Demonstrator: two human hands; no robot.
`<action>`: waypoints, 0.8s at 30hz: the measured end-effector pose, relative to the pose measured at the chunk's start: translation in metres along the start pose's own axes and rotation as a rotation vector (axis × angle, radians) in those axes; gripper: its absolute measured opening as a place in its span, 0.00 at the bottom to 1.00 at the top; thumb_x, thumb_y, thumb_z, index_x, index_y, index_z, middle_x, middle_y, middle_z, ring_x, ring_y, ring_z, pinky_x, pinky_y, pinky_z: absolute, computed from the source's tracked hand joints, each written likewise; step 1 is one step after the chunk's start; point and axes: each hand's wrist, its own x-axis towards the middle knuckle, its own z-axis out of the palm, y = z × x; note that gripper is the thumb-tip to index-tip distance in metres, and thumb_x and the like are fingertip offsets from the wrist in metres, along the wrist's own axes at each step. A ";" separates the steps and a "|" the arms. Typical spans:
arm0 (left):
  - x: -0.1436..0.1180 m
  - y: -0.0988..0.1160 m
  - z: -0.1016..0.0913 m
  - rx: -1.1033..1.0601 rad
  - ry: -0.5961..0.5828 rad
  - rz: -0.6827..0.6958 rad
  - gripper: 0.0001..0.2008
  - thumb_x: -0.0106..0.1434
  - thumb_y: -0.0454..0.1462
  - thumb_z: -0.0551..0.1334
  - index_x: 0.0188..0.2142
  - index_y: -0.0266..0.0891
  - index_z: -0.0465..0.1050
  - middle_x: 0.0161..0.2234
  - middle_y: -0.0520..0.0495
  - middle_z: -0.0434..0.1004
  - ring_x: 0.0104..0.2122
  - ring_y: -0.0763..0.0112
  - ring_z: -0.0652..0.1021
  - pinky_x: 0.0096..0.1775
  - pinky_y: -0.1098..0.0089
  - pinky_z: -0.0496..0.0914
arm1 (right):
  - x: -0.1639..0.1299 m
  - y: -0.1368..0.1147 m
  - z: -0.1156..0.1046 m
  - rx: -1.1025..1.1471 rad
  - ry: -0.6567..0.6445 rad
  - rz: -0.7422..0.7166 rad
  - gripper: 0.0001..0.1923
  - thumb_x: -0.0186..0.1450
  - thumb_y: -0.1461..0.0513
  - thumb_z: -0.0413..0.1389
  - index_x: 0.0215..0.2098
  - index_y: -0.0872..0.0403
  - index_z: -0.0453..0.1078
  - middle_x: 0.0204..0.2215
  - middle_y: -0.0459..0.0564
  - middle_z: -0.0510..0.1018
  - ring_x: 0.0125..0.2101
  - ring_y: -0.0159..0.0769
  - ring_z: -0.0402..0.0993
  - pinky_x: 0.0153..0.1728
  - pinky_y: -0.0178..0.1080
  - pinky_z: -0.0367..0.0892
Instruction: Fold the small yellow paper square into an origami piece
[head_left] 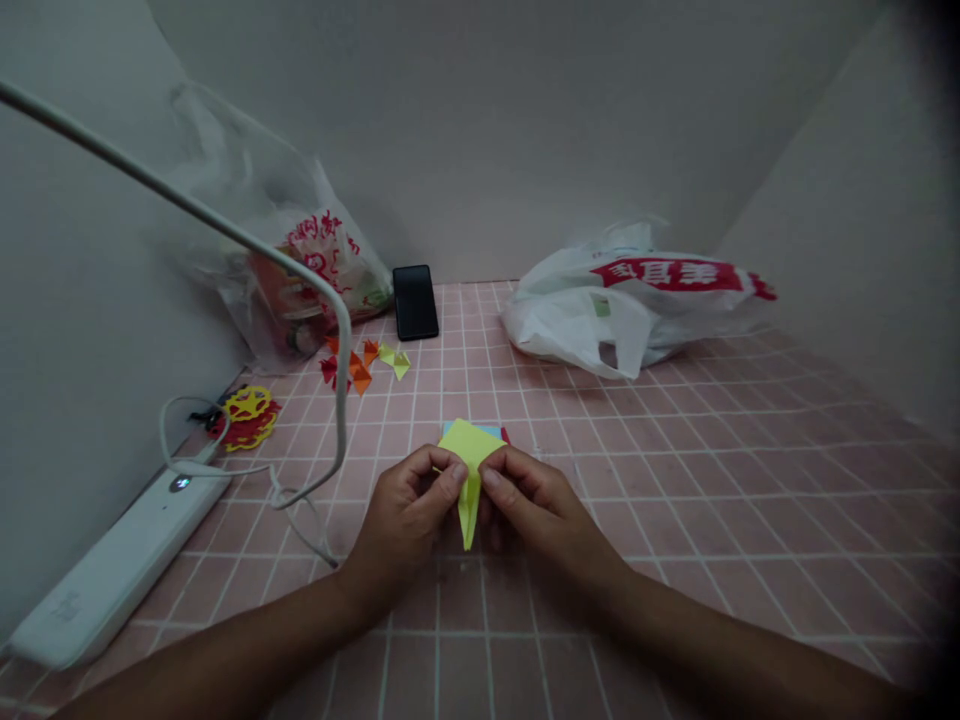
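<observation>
You hold a folded yellow paper (470,475) near the middle of the pink table (675,480), its point toward you. Your left hand (409,520) and right hand (536,505) both pinch it between thumb and fingers. Small folded pieces (364,365) lie far left, a phone (415,301) beyond, a white bag (622,310) far right.

Two bare forearms reach in from the lower corners and meet mid-frame. The left hand (409,510) and right hand (536,505) sit close together, knuckles up, fingers curled inward, thumbs and forefingers pinched toward each other, wrists low.
</observation>
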 end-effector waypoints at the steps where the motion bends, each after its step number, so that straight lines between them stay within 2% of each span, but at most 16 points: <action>1: -0.001 0.001 0.000 0.010 0.009 0.020 0.11 0.61 0.43 0.63 0.29 0.38 0.70 0.22 0.55 0.66 0.21 0.76 0.66 0.25 0.75 0.60 | 0.001 0.000 0.000 0.021 0.000 0.013 0.13 0.67 0.52 0.52 0.30 0.53 0.63 0.21 0.42 0.67 0.19 0.28 0.63 0.21 0.32 0.59; 7: -0.002 0.003 0.001 0.060 0.031 0.083 0.08 0.60 0.41 0.63 0.29 0.38 0.72 0.25 0.53 0.69 0.26 0.73 0.69 0.29 0.74 0.64 | 0.004 0.001 0.000 0.042 0.023 0.004 0.12 0.63 0.54 0.57 0.30 0.52 0.62 0.20 0.39 0.65 0.19 0.27 0.61 0.20 0.31 0.57; 16: 0.000 0.005 0.000 0.111 0.015 0.090 0.06 0.57 0.37 0.65 0.29 0.38 0.70 0.25 0.54 0.70 0.26 0.73 0.70 0.29 0.74 0.65 | 0.002 -0.001 -0.001 -0.083 0.051 -0.062 0.12 0.65 0.55 0.55 0.28 0.53 0.64 0.22 0.42 0.66 0.22 0.28 0.62 0.22 0.32 0.58; 19: -0.001 0.006 0.001 0.120 0.010 0.109 0.06 0.58 0.37 0.65 0.28 0.38 0.70 0.25 0.53 0.70 0.26 0.73 0.70 0.30 0.74 0.65 | 0.003 0.000 -0.001 0.043 0.025 0.014 0.15 0.66 0.52 0.52 0.27 0.53 0.63 0.19 0.41 0.66 0.17 0.27 0.61 0.19 0.32 0.57; 24: -0.001 0.007 0.000 0.093 0.001 0.094 0.06 0.58 0.38 0.65 0.29 0.38 0.71 0.25 0.53 0.71 0.25 0.73 0.70 0.29 0.74 0.65 | 0.005 0.003 -0.001 0.185 -0.005 0.056 0.14 0.62 0.53 0.58 0.29 0.54 0.64 0.18 0.39 0.67 0.15 0.25 0.61 0.18 0.30 0.56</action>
